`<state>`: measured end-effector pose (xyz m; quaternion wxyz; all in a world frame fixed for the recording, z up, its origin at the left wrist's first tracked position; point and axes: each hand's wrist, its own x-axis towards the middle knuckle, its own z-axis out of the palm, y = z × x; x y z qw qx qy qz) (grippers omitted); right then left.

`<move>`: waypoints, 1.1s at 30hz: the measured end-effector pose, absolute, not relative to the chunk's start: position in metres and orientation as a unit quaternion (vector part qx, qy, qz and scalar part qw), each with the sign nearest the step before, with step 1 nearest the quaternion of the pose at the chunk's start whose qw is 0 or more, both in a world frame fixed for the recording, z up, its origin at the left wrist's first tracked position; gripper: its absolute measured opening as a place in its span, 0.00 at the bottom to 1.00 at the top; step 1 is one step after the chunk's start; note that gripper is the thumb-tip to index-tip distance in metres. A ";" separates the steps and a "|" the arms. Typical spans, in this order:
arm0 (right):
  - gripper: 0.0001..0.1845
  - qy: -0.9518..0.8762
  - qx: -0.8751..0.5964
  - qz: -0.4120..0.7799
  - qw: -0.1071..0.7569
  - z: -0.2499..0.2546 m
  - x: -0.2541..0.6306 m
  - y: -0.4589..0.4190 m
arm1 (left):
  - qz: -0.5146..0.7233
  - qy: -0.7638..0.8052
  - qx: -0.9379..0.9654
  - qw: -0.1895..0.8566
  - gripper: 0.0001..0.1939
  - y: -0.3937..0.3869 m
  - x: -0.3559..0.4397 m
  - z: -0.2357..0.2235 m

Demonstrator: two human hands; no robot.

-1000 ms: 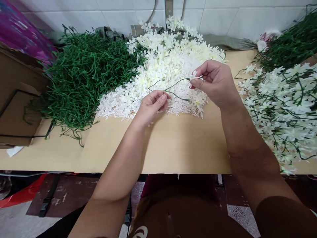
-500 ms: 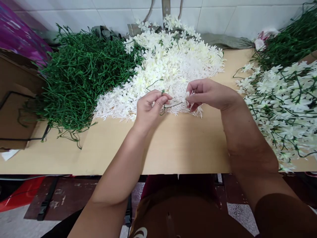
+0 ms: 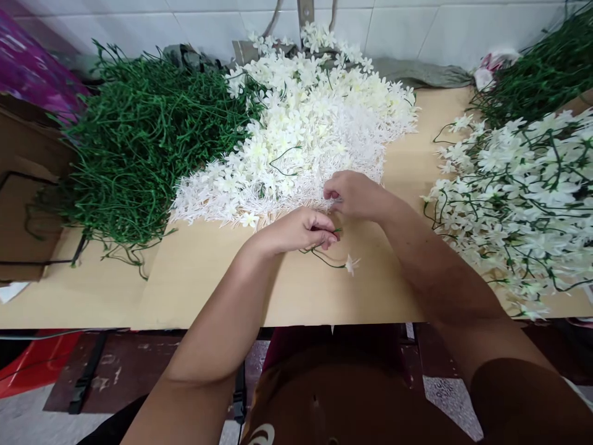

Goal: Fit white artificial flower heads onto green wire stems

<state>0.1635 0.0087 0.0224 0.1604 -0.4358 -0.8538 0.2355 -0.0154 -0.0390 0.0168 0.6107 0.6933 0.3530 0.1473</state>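
My left hand (image 3: 301, 230) is closed in a pinch on a thin green stem (image 3: 327, 258) just above the wooden tabletop (image 3: 296, 290). One small white flower (image 3: 352, 264) sits on a branch of that stem. My right hand (image 3: 354, 194) reaches with curled fingers into the near edge of the pile of loose white flowers (image 3: 306, 136). What its fingertips grip is hidden among the petals.
A heap of bare green stems (image 3: 148, 136) lies at the left. Stems fitted with white flowers (image 3: 519, 191) are piled at the right, with more green stems (image 3: 542, 80) behind. A cardboard box (image 3: 28, 185) stands at the far left. A tiled wall (image 3: 417, 25) closes the back.
Both hands have come down and toward me. The right hand let go of the flower it put on the stem and moved left into the white pile. The left hand lowered the stem to the table.
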 end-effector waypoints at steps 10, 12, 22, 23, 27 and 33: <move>0.08 -0.748 -0.443 0.333 0.366 0.028 0.169 0.013 | 0.216 0.387 0.730 0.521 0.12 -0.033 -0.017 0.010; 0.09 -0.717 -0.438 0.382 0.384 0.028 0.169 0.015 | 0.273 0.407 0.719 0.492 0.11 -0.031 -0.016 0.009; 0.07 -0.715 -0.396 0.412 0.402 0.023 0.153 0.008 | 0.530 0.459 0.575 0.422 0.10 -0.016 -0.016 0.003; 0.06 -0.720 -0.394 0.406 0.403 0.023 0.152 0.007 | 0.529 0.468 0.576 0.411 0.08 -0.015 -0.016 0.003; 0.06 -0.720 -0.399 0.386 0.417 0.022 0.150 0.005 | 0.527 0.488 0.564 0.408 0.06 -0.015 -0.016 0.004; 0.06 -0.735 -0.395 0.362 0.416 0.023 0.147 0.004 | 0.527 0.472 0.546 0.449 0.06 -0.013 -0.014 0.004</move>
